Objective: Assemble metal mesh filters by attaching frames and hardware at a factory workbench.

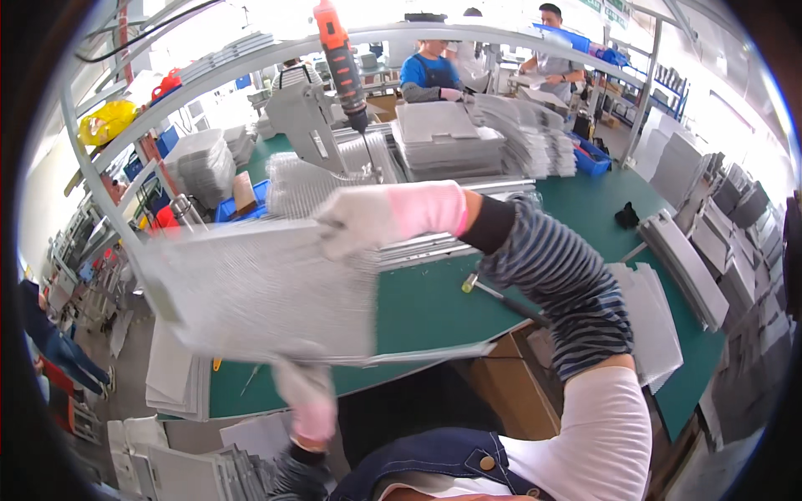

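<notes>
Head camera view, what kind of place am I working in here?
Most likely a factory assembly floor. Stacks of grey metal mesh panels crowd a green workbench, an orange power screwdriver hangs over it, and both gloved hands hold a mesh panel.

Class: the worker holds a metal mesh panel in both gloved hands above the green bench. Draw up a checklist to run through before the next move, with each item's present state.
1. Both hands on the panel: ok; right hand at its top edge, left hand at its bottom edge.
2. Gloves on: ok.
3. Panel steady: cannot tell; it is blurred.
4. Bare bench beside the panel: ok.
5. Hanging screwdriver apart from the hands: ok.
6. Hammer off the panel: ok; it lies under the right forearm.
</notes>
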Motion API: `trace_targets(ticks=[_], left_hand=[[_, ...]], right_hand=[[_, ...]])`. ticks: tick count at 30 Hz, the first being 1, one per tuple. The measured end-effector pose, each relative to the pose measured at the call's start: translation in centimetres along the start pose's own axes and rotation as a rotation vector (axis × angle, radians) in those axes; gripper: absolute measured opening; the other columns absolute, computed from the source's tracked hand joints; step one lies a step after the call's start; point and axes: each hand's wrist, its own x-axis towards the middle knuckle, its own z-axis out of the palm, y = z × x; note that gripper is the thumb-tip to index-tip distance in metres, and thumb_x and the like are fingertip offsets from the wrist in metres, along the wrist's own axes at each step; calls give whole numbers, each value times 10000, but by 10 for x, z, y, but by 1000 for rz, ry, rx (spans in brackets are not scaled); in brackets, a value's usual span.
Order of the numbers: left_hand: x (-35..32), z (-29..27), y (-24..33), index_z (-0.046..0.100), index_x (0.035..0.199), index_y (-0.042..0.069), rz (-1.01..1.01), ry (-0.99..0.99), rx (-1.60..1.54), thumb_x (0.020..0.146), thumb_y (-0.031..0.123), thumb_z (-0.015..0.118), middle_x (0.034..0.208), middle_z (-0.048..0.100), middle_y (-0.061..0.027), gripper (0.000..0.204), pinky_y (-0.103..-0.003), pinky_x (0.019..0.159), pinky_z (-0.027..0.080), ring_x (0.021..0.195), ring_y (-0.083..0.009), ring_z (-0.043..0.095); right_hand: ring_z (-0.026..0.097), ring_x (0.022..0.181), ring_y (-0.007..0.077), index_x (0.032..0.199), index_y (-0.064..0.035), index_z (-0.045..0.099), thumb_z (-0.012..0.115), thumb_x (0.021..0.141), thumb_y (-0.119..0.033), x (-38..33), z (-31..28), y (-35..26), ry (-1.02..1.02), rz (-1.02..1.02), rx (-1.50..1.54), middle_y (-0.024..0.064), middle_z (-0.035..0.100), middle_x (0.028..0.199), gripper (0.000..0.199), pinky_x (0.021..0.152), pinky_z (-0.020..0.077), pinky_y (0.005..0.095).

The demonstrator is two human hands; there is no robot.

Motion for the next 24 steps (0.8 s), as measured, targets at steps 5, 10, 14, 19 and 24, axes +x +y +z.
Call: trace_targets(ticks=[5,10,14,19,24], left_hand=[[-84,-108,-37,378,1370,44,-957,-337,340,992,359,459,1411,425,-167,499,-365,1052,391,1258,-282,463],[-29,-54,89,703,1003,42,-142,-1312,1547,742,141,765,1000,690,-191,287,-355,878,526,922,-288,688],[27,-15,76,637,992,34,711,-1104,1608,615,198,830,991,652,-129,454,-425,767,510,898,-318,638],[43,20,17,554,813,-7,117,-1536,1414,878,207,655,682,593,-201,246,-437,596,492,636,-381,618],[31,58,-18,579,908,-15,-18,-1599,1304,921,221,608,721,609,-193,239,-427,614,486,668,-360,628]], right_hand=[[458,691,137,839,39,566,656,891,-299,-93,83,98,-505,95,433,29,529,741,354,655,430,368],[475,808,94,1077,71,609,645,906,-258,-132,151,117,-458,351,770,-37,541,853,373,742,416,274],[438,730,89,993,58,628,637,879,-244,-113,160,116,-505,245,813,-52,505,781,323,682,386,281],[487,689,107,999,60,666,663,859,-253,-101,153,97,-542,389,590,-17,558,740,343,640,411,300],[564,676,100,1015,26,716,723,769,-157,-117,155,79,-228,588,615,18,652,745,306,622,459,260]])
